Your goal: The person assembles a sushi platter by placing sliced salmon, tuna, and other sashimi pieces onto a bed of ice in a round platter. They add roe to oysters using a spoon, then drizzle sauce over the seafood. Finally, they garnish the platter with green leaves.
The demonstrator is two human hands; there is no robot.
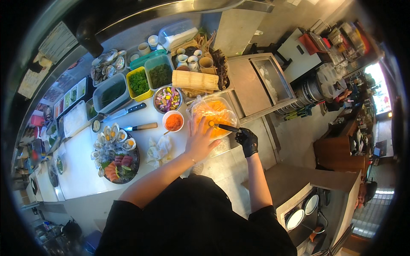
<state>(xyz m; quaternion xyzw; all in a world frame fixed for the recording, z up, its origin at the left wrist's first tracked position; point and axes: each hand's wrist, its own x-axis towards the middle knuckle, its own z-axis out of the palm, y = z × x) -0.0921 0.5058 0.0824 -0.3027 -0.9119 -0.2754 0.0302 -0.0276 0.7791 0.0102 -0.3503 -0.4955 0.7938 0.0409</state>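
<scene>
My bare left hand (pixel 199 138) reaches over the near left side of a clear plastic tub (pixel 233 112), its fingers spread on or just above the rim. Orange food pieces (pixel 215 106) fill the tub, partly under crinkled clear plastic film. My right hand (pixel 247 142), in a black glove, is closed around a slim black utensil (pixel 228 128). The utensil points left over the tub, with a small round orange-yellow bit (pixel 211 123) at its tip; its exact kind is unclear. Left of my left hand stands a white bowl of orange roe-like food (pixel 174 122).
A round platter holds oysters (pixel 112 133) and sliced raw fish (pixel 117 166). Two knives (pixel 136 108) (pixel 145 126) lie on the white board beside a crumpled cloth (pixel 159 150). Behind are a flower bowl (pixel 167 99), tubs of greens (pixel 139 82) and a bamboo mat (pixel 195 80).
</scene>
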